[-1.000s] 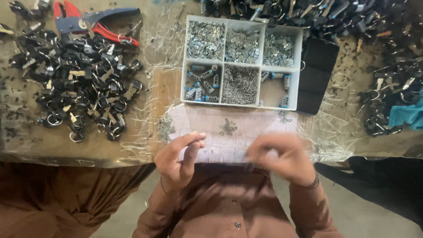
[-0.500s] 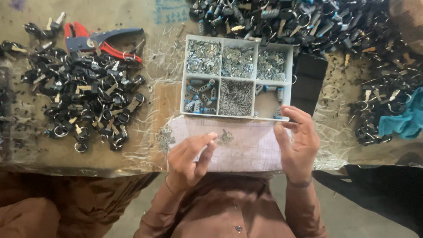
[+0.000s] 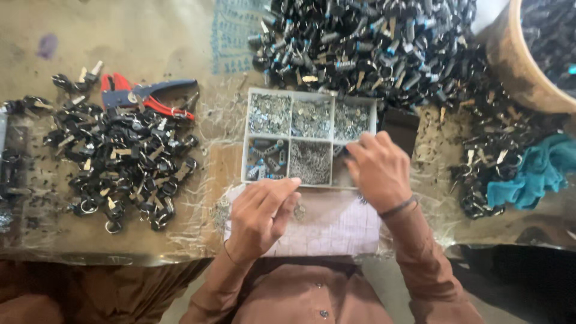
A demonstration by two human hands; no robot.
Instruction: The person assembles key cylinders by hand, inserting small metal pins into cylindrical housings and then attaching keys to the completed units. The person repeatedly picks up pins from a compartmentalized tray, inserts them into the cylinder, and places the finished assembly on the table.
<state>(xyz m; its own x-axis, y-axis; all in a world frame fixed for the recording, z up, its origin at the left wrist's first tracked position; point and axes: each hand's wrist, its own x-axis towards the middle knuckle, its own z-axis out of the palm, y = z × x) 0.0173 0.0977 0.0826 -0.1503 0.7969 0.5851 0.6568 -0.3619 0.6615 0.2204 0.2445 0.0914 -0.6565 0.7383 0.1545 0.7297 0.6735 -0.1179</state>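
Since the earlier frame the right hand (image 3: 378,171) had moved up from the paper sheet (image 3: 327,225) into the lower right cell of the white compartment tray (image 3: 309,139), which lay long axis left-to-right on the bench (image 3: 150,36), its grip hidden, while the left hand (image 3: 261,216) hovered loosely curled, apparently empty.

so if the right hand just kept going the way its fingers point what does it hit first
Probably the compartment tray: the right hand reaches up-left with its fingertips already over the lower right compartment. Whether they touch the small parts inside is unclear.
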